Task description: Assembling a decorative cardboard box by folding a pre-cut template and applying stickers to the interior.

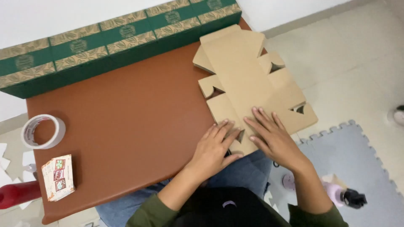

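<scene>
both hands, left hand (214,149) and right hand (271,136), press open-palmed on flat cardboard box blank (248,84) (unfolded) on brown table (126,113); firm, even pressure would likely crease cleanly

A row of green boxes with leaf-patterned bands (105,40) runs along the far edge of the brown bench (126,117). A roll of tape (43,131) lies at the left edge, with a stack of small printed cards (58,177) nearer. On the floor at the right, a pink bottle with a black cap (343,195) lies on a grey foam mat (362,168).
</scene>
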